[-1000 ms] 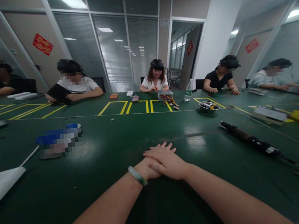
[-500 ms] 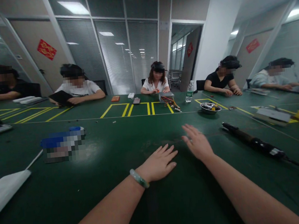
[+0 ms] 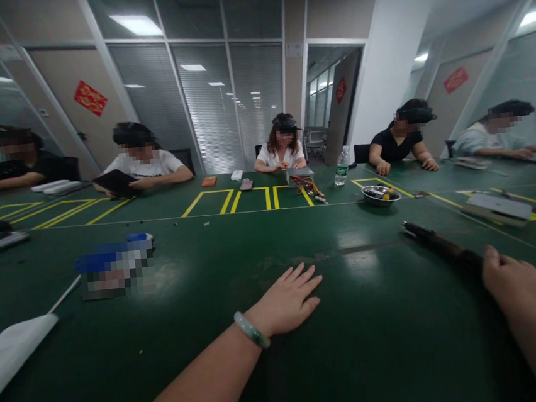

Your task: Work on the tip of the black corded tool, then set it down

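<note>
My left hand (image 3: pixel 288 300) lies flat on the green table (image 3: pixel 207 358), fingers spread, holding nothing. A pale green bangle (image 3: pixel 252 330) circles that wrist. On the right side, my right hand (image 3: pixel 517 279) is closed around the rear part of a black electric screwdriver (image 3: pixel 443 245). The tool's tip points away to the left, and its cord shows only faintly behind the hand. The palm covers the tool's back end.
A metal bowl (image 3: pixel 381 196) of small parts and a water bottle (image 3: pixel 342 167) stand farther back. A grey box with coloured wires (image 3: pixel 307 184) sits before one co-worker (image 3: pixel 280 155). To the left lie a blue-and-white packet (image 3: pixel 112 260) and a white object with a cord (image 3: pixel 17 351).
My right hand has moved right from the table's middle and closed around the screwdriver. My left hand has stayed nearly in place. The view has shifted slightly.
</note>
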A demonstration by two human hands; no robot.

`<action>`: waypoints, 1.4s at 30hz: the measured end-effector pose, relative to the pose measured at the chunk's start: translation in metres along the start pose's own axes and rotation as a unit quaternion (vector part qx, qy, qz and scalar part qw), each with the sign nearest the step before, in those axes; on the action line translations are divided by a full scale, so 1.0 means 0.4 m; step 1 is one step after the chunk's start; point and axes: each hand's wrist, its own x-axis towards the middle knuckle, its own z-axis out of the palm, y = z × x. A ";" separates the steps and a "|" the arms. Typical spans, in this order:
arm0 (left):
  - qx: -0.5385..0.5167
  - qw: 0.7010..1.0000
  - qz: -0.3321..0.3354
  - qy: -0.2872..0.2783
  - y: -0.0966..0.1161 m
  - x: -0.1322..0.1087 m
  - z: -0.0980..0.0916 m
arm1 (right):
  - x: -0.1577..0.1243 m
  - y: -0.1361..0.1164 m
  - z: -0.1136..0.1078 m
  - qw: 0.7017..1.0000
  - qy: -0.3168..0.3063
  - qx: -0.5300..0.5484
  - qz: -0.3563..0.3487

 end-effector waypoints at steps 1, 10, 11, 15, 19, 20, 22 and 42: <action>0.000 1.000 -0.001 -0.002 0.002 0.000 -0.001 | 0.008 -0.002 -0.001 1.000 -0.007 -0.001 0.008; 0.008 1.000 -0.013 0.008 0.015 0.007 -0.010 | -0.015 -0.064 -0.020 0.994 -0.077 -0.054 -0.055; 0.014 1.000 -0.012 0.018 0.016 0.007 -0.010 | -0.037 -0.094 -0.020 0.992 -0.086 -0.047 -0.075; 0.054 0.996 -0.005 0.069 0.026 0.013 -0.012 | -0.182 -0.282 -0.006 0.976 -0.116 -0.007 -0.186; 0.096 0.985 -0.024 0.138 0.036 0.020 -0.012 | -0.421 -0.527 0.025 0.933 -0.148 0.063 -0.322; 0.104 0.982 -0.033 0.154 0.037 0.021 -0.011 | -0.487 -0.583 0.030 0.911 -0.164 0.093 -0.366; 0.115 0.975 -0.060 0.182 0.033 0.020 -0.010 | -0.604 -0.674 0.033 0.853 -0.195 0.172 -0.453; 0.087 0.979 -0.110 0.151 0.006 0.017 -0.037 | -0.557 -0.558 -0.038 0.798 -0.273 0.005 -0.538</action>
